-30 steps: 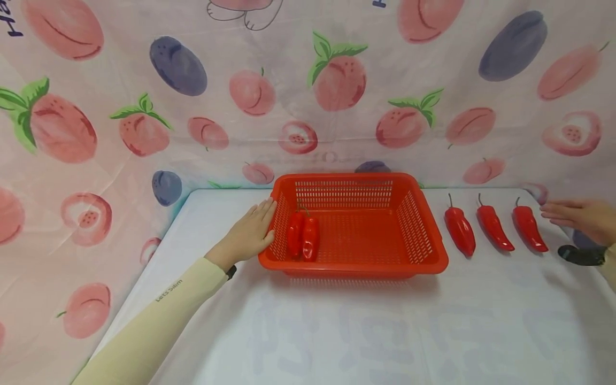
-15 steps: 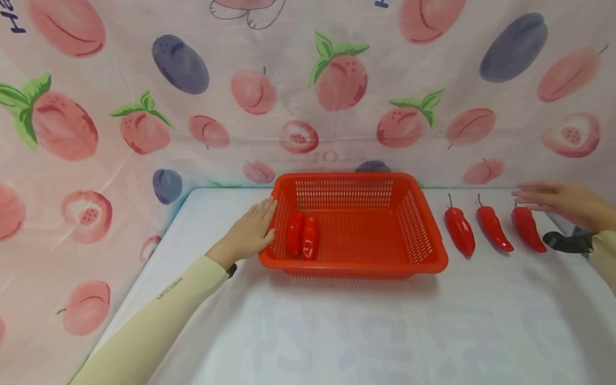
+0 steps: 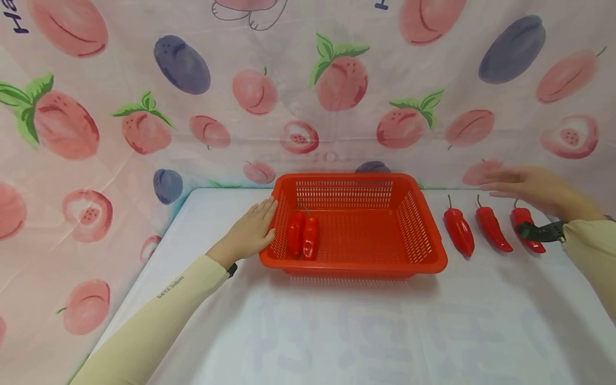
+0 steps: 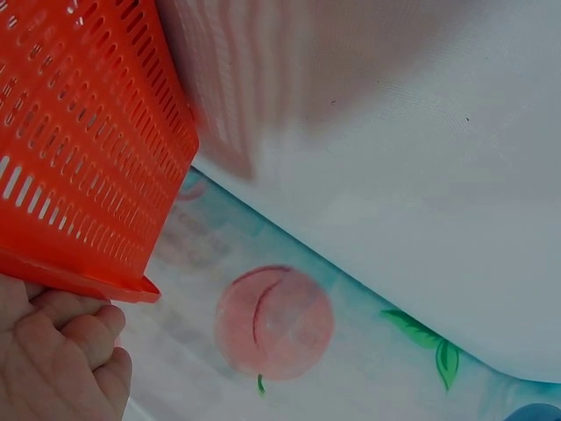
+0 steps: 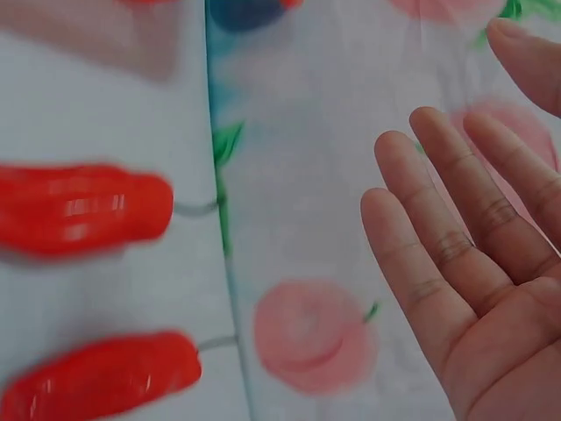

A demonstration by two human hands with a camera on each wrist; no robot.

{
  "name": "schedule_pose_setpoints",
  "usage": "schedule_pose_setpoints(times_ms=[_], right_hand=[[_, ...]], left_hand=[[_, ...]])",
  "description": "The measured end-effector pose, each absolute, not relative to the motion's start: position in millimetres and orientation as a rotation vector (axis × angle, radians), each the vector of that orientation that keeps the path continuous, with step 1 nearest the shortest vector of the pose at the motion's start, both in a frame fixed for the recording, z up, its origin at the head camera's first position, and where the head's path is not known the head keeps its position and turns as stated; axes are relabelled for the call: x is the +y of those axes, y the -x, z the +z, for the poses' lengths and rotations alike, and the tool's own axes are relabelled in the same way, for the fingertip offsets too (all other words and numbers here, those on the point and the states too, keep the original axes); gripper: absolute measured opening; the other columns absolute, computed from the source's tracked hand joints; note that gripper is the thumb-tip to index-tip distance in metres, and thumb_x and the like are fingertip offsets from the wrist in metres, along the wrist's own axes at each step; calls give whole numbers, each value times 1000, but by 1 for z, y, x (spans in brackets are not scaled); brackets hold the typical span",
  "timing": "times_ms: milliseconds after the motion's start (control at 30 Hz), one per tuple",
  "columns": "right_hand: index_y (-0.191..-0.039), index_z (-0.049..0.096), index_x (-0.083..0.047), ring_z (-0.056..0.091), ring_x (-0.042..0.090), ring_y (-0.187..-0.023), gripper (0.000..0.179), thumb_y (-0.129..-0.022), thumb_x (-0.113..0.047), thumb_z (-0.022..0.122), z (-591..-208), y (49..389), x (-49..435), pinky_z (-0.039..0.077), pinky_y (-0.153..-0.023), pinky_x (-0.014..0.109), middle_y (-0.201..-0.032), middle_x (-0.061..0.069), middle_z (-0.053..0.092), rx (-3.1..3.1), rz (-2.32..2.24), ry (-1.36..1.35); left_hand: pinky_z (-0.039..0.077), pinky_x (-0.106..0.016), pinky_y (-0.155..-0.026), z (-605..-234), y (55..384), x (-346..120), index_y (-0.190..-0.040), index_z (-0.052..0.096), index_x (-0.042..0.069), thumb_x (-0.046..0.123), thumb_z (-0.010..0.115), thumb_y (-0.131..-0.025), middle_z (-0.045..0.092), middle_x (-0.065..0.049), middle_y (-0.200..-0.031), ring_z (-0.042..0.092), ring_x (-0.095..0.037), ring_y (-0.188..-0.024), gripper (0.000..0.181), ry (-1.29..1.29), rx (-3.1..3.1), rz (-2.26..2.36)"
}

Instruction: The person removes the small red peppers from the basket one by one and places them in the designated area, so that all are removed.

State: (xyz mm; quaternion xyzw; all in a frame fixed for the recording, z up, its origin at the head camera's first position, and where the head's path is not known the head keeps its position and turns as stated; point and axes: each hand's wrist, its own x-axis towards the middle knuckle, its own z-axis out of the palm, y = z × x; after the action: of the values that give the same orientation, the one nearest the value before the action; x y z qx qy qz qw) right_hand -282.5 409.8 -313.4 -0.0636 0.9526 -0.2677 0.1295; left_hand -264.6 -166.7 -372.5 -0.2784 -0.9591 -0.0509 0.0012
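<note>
A red plastic basket (image 3: 356,266) stands on the white table, with two red peppers (image 3: 310,239) side by side at its left end. My left hand (image 3: 245,232) rests against the basket's left rim, fingers extended; the left wrist view has the same hand (image 4: 66,351) right at the rim. To the right of the basket lie three more red peppers, a left one (image 3: 459,232), a middle one (image 3: 494,230) and a right one (image 3: 521,215) partly covered by the wrist camera. Raised near them, my right hand (image 3: 539,187) holds nothing; its fingers (image 5: 451,237) are spread and straight.
A peach-printed cloth (image 3: 231,48) hangs behind and left of the white table (image 3: 366,331). A black wrist camera (image 3: 541,231) juts out from the right wrist, above the table.
My right hand has moved left from the table's right side to over the peppers. The left hand, the basket and the peppers have stayed in place.
</note>
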Motion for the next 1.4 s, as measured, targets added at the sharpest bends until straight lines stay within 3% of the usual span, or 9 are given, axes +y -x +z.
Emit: schedule_pose_setpoints(times_ms=[133, 400, 700, 967, 1400], right_hand=[[-148, 30, -21, 32, 42, -131, 71, -88, -49, 56, -309, 284, 390, 42, -93, 65, -149, 18, 32, 2785, -809, 237], [-145, 35, -18, 43, 35, -128, 62, -92, -42, 54, -304, 292, 353, 41, -99, 59, -143, 16, 45, 2757, -926, 300], [-144, 39, -23, 48, 33, -127, 68, -85, -51, 59, -304, 299, 318, 44, -98, 57, -141, 9, 49, 2741, -925, 318], [-139, 46, -15, 57, 27, -119, 56, -89, -35, 61, -311, 313, 287, 46, -99, 49, -136, 14, 54, 2639, -1149, 404], [-132, 53, -7, 60, 23, -115, 50, -88, -30, 63, -324, 328, 239, 49, -98, 41, -130, 16, 59, 2489, -1300, 479]], left_hand=[[15, -47, -119, -375, 265, -167, -147, 17, -6, 25, 40, -94, 19, -21, -155, 18, -34, -145, 66, 866, -3018, -148], [15, -47, -119, -377, 266, -167, -147, 18, -6, 25, 41, -93, 20, -21, -155, 19, -34, -145, 67, 860, -3013, -161], [16, -47, -119, -376, 264, -168, -147, 18, -6, 26, 40, -93, 20, -21, -155, 18, -34, -145, 66, 862, -3010, -159], [16, -47, -119, -375, 265, -168, -147, 18, -6, 25, 40, -93, 21, -21, -154, 20, -34, -144, 66, 863, -3005, -156], [16, -47, -119, -374, 265, -167, -147, 17, -6, 26, 40, -93, 19, -21, -155, 19, -34, -145, 67, 855, -3012, -153]])
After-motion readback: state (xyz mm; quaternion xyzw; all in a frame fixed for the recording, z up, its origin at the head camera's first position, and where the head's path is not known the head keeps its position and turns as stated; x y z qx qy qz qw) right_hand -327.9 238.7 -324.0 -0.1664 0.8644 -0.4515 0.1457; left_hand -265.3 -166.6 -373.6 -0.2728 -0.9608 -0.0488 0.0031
